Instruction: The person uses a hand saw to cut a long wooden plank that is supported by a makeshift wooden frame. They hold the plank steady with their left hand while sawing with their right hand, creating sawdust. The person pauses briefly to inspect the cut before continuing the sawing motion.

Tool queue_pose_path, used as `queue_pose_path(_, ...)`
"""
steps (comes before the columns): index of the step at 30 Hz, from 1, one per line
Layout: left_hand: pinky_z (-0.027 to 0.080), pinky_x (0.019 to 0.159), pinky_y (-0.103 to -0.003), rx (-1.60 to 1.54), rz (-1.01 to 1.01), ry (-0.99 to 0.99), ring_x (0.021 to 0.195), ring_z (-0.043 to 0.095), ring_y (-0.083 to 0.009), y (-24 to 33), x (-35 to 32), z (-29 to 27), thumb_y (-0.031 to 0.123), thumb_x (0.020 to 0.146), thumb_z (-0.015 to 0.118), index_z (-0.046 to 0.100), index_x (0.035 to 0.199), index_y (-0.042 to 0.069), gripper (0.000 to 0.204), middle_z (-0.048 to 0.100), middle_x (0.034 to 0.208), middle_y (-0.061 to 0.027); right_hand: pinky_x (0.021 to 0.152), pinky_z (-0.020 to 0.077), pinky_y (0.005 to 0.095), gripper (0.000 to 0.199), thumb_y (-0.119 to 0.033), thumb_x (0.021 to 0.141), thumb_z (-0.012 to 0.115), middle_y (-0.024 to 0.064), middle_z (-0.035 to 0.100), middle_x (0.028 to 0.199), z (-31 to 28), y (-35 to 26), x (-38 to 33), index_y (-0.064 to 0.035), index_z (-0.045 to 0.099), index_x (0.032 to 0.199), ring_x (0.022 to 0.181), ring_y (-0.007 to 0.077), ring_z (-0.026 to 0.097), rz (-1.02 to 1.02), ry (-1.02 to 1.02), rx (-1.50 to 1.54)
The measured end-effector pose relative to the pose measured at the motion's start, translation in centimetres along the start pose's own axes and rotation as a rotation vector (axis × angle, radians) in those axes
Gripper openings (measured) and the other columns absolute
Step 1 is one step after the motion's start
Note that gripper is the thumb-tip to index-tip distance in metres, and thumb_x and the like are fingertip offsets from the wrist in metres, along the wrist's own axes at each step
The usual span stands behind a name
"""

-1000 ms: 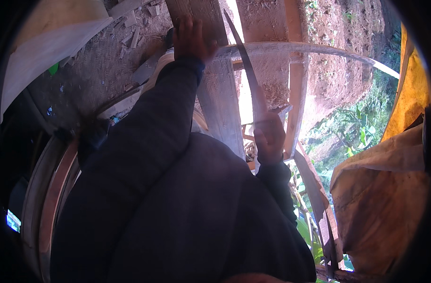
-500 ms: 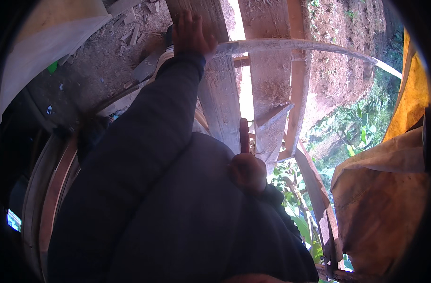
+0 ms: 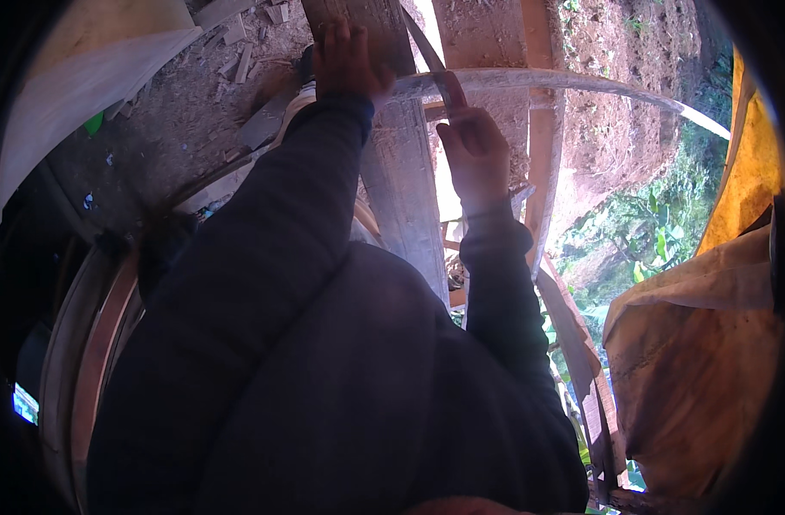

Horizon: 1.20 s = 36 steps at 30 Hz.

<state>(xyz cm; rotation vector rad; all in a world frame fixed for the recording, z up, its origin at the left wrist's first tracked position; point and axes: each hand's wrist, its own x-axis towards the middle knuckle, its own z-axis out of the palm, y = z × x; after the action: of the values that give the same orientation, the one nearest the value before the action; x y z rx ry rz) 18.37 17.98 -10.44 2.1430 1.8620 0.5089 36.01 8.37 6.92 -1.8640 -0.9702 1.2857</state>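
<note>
My left hand (image 3: 348, 58) reaches far forward and lies on a weathered wooden plank (image 3: 405, 197). At its thumb side it pins the end of a pale curved strip (image 3: 564, 81) that arcs off to the right. My right hand (image 3: 474, 150) is raised with its fingers stretched out. Its fingertips touch the strip where a thin dark band (image 3: 425, 45) crosses it. Both arms wear dark sleeves, and my dark jacket hides most of what lies below.
Several boards (image 3: 542, 163) run side by side over bare reddish earth (image 3: 615, 103). Wood scraps (image 3: 238, 39) lie on the dirt at top left. Yellow-brown cloth (image 3: 710, 343) hangs at the right, green plants (image 3: 658, 240) below it. Curved wooden rims (image 3: 83, 360) stand at the left.
My right hand has come up from beside my chest to the curved strip, its fingers now stretched out. The left hand stays on the plank.
</note>
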Motion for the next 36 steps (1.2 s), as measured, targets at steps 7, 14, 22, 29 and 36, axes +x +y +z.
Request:
queue_pose_path(7, 0.024, 0.126, -0.062, 0.06, -0.062, -0.042, 0.156, 0.031, -0.0411, -0.9, 0.1, 0.0, 0.042, 0.079, 0.072, 0.052, 0.148, 0.006, 0.08, 0.038, 0.164, -0.023, 0.078, 0.053, 0.0332, 0.014, 0.006, 0.092, 0.067, 0.0094, 0.065, 0.09, -2.7, -0.5, -7.5, -0.0047, 0.065, 0.101, 0.082, 0.0194, 0.068, -0.059, -0.01, -0.131)
queue_pose_path(14, 0.024, 0.126, -0.063, -0.033, -0.055, -0.016, 0.157, 0.03, -0.0417, -0.5, -0.1, -0.5, 0.042, 0.078, 0.075, 0.053, 0.146, 0.006, 0.08, 0.039, 0.164, -0.0235, 0.072, 0.0493, 0.0289, 0.018, 0.011, 0.094, 0.061, 0.0058, 0.065, 0.093, -7.4, -1.8, -15.6, -0.0054, 0.063, 0.101, 0.082, 0.0105, 0.062, -0.151, -0.068, -0.452)
queue_pose_path(22, 0.025, 0.125, -0.064, -0.034, 0.017, -0.009, 0.159, 0.027, -0.0411, 0.0, -0.2, 0.1, 0.044, 0.079, 0.076, 0.054, 0.146, 0.006, 0.079, 0.039, 0.164, -0.0239, 0.075, 0.0489, 0.026, 0.012, 0.007, 0.097, 0.06, 0.0019, 0.062, 0.088, 0.4, 1.8, 0.6, -0.0035, 0.064, 0.102, 0.081, 0.0078, 0.06, -0.151, 0.016, -0.122)
queue_pose_path(29, 0.029, 0.123, -0.063, -0.014, 0.001, 0.05, 0.154, 0.033, -0.0469, -0.7, -0.4, 0.6, 0.042, 0.081, 0.072, 0.052, 0.148, 0.008, 0.078, 0.04, 0.162, -0.0265, 0.071, 0.0482, 0.0247, 0.014, 0.009, 0.093, 0.066, 0.0031, 0.063, 0.089, -8.6, -1.8, -18.7, -0.0037, 0.065, 0.098, 0.079, 0.0095, 0.06, -0.009, -0.031, -0.358)
queue_pose_path(36, 0.028, 0.124, -0.063, -0.034, 0.024, 0.035, 0.154, 0.032, -0.0482, -0.4, -0.4, -0.4, 0.038, 0.08, 0.071, 0.051, 0.149, 0.008, 0.078, 0.04, 0.162, -0.0266, 0.07, 0.0483, 0.0264, 0.012, 0.007, 0.094, 0.061, 0.0018, 0.062, 0.088, -4.8, 2.5, -8.4, -0.0038, 0.064, 0.099, 0.081, 0.0075, 0.059, -0.032, -0.062, 0.01)
